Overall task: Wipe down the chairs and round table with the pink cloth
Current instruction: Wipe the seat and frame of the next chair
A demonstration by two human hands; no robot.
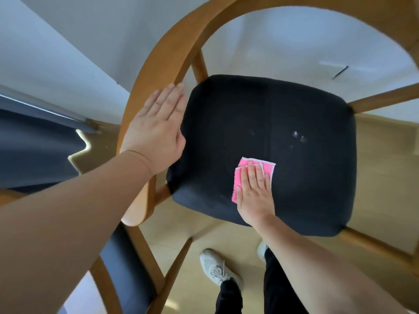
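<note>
Pink cloth [240,177] w/ white edging; chair [158,64] tan wood, seat [283,121] black, maybe dk navy; shoe [215,268] white.

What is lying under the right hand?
A folded pink cloth, pressed flat on the black seat cushion by the right hand. Its middle is hidden by the hand; only edges show.

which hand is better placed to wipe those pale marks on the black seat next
Right. The right hand presses the pink cloth flat on the seat, close to the pale marks; the left hand rests on the wooden frame, without a cloth.
</note>
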